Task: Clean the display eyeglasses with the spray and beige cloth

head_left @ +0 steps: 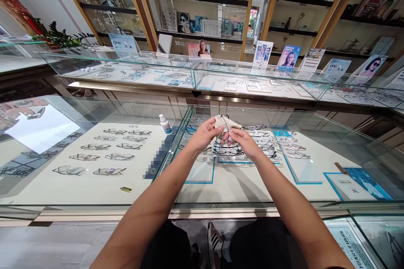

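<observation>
Above the right half of the glass counter, my two hands meet around a cream cleaning cloth point(234, 124). A thin dark part of a pair of eyeglasses point(226, 125) shows against the cloth; the rest is hidden by fingers and fabric. My left hand point(204, 134) is closed, its thumb and fingers gripping the cloth and the eyeglasses from the left. My right hand point(243, 139) is closed in a pinch at the cloth's lower right edge. Below the hands, inside the case, dark-framed eyeglasses point(227, 151) lie in rows.
A white spray bottle point(164, 124) stands left of the hands. More eyeglasses point(109, 171) lie in the left case, near a small gold-coloured piece point(126, 189). Behind runs a second glass display counter point(202, 97) topped with upright cards point(262, 54).
</observation>
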A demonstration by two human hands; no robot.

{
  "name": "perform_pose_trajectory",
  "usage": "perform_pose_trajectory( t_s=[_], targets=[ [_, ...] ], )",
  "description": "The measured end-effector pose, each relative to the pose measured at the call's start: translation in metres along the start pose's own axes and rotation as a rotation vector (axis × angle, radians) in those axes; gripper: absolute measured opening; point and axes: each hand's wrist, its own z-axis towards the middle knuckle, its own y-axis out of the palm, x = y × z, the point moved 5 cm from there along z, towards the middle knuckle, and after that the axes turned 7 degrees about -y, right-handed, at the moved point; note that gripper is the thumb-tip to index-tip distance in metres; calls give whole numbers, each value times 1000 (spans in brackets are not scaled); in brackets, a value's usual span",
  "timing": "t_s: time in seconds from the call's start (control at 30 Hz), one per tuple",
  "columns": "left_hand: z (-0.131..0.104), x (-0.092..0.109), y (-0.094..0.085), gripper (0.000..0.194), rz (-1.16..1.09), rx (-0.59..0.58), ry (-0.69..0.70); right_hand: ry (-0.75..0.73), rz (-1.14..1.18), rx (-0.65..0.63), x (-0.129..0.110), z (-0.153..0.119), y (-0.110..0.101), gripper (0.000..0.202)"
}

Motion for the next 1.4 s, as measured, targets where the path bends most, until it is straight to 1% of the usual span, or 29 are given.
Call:
perform_pose_trajectory(
  t_s=[0.07,0.13,0.27,0.33,0.37,0.5,0.63,0.7,0.77,0.83,0.9,1.0,1.07,1.1,1.17,1.2,1.23,1.3,1.33,1.4],
  targets=[
    [-1,-2,5,47,2,-18,2,-4,4,-33,0,0,3,45],
    [-2,-5,6,45,16,-4,-5,-7,2,-64,-1,-1,6,47],
    [-1,-11,0,44,42,109,16,-7,-8,-90,-4,-1,8,48],
    [1,-12,-4,46,43,134,35,-3,-12,-90,-4,-1,7,48],
    [1,-12,-6,47,38,126,33,-2,-13,-86,-4,0,6,47],
    [3,-8,-6,49,-15,35,-11,-15,6,-45,-2,1,-1,45],
    [1,-4,3,55,-33,-36,-13,-10,37,-28,3,1,-4,43],
    [1,-4,6,50,-18,-53,3,-7,53,-52,6,2,0,44],
    [0,-6,7,41,3,-27,25,-17,75,-86,6,2,6,44],
    [-1,-10,5,39,23,24,39,-28,88,-107,6,1,11,45],
    [-1,-13,3,43,24,66,27,-27,86,-114,6,1,15,45],
    [1,-16,2,51,-11,77,-30,-7,80,-110,8,0,15,46],
    [4,-15,-2,51,-58,103,-29,1,71,-83,8,0,10,45],
    [5,-14,-6,51,-84,133,-14,-7,68,-58,8,0,6,44],
    [7,-13,-13,51,-114,197,15,-54,61,22,4,1,-6,40],
    [8,-13,-15,51,-107,207,14,-90,48,78,2,1,-13,38],
    [8,-14,-15,51,-82,196,-3,-129,27,141,-1,1,-20,36],
    [7,-19,-11,50,1,134,-62,-187,-29,259,-6,1,-31,34],
    [6,-22,-8,50,40,90,-93,-199,-47,299,-8,0,-34,33],
    [3,-29,3,50,82,0,-137,-202,-49,331,-8,1,-34,34]
  ],
)
